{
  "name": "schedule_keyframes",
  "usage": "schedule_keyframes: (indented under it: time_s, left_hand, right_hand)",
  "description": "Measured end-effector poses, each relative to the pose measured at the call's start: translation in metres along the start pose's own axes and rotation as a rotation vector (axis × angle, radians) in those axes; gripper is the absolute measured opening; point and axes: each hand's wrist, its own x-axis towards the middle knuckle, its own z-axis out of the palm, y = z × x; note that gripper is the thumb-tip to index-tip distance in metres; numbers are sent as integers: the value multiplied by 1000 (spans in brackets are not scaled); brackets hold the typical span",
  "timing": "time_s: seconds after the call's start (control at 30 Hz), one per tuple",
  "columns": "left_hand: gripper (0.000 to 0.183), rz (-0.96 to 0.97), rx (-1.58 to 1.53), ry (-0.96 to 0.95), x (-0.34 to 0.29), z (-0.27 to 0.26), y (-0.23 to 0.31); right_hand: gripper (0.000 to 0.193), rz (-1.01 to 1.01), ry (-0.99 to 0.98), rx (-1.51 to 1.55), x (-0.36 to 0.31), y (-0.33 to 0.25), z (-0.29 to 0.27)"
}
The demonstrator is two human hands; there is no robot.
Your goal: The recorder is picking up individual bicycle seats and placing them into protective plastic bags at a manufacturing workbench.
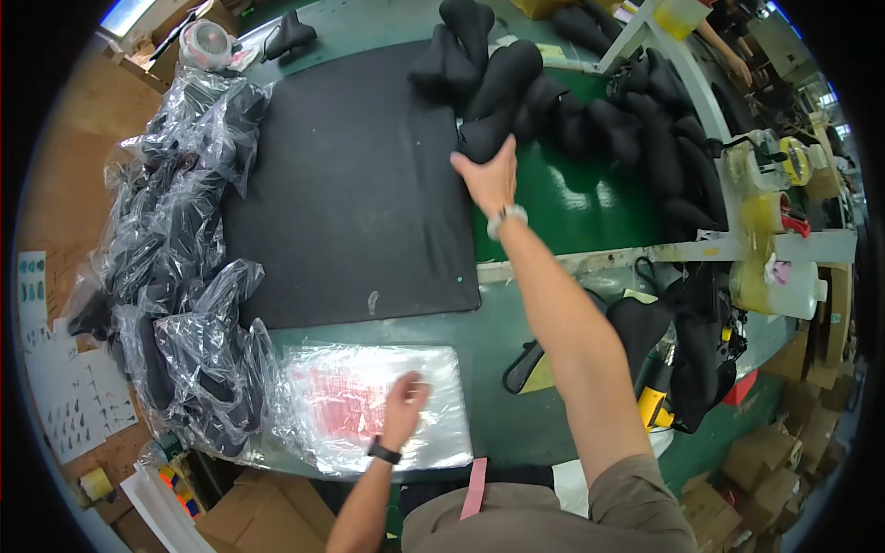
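At the far edge of the black padded mat, my right hand (pixel 491 177) grips the near end of a black bicycle saddle (pixel 505 78), thumb on one side and fingers on the other. More black saddles (pixel 447 60) lie against it. My left hand (pixel 406 405) is over a stack of clear plastic bags (pixel 438 369) with red printing, near the table's front edge. Its fingers look bent and are slightly blurred, so whether they touch the bags is unclear. The black mat (pixel 350 203) lies flat between the stack and the saddles.
Saddles wrapped in clear plastic (pixel 194 240) are heaped along the left. Bare black saddles (pixel 664 138) crowd the green surface at right, beside a white frame (pixel 664 251). A small fan (pixel 206 44), a yellow-handled tool (pixel 654 407) and cardboard boxes (pixel 263 511) stand around the table.
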Motion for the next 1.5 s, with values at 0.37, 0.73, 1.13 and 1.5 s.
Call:
schedule_keyframes:
  time_s: [0.37, 0.73, 1.13, 1.5]
  left_hand:
    - [60, 514, 428, 123, -7, 29, 62]
    - [32, 369, 642, 185, -65, 45, -38]
    - [23, 233, 405, 67, -66, 11, -91]
    - [19, -162, -268, 160, -52, -3, -108]
  right_hand:
    - [34, 756, -302, 870, -150, 10, -187]
    - [79, 394, -426, -182, -383, 102, -235]
    - [46, 760, -667, 462, -381, 103, -198]
    - [85, -31, -688, -193, -429, 47, -226]
